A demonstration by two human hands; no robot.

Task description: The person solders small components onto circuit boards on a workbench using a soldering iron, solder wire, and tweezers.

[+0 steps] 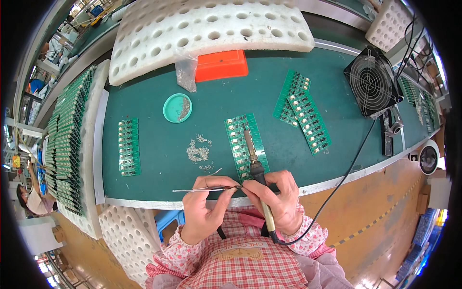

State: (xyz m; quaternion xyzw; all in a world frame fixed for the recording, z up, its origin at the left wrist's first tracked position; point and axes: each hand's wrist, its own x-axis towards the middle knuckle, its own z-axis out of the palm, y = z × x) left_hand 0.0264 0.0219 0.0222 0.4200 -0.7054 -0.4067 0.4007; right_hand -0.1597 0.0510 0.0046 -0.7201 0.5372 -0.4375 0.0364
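Note:
My left hand (204, 207) pinches thin metal tweezers (202, 189) that point left, held level near the table's front edge. My right hand (276, 197) grips a soldering iron (254, 166) by its dark handle, its tip lying forward over a green circuit board panel (243, 139) in the middle of the mat. The fingertips of both hands meet just in front of that panel. A small heap of tiny silvery parts (198, 151) lies to the left of the panel. The iron's black cable (346, 173) runs off to the right.
More green panels lie at left (129, 147) and right (303, 113). A round teal dish (177, 108), an orange box (221, 65), a clear bag (185, 72) and white perforated foam (202, 29) sit further back. A black fan (373, 82) stands right. Stacked boards (65, 139) fill the left.

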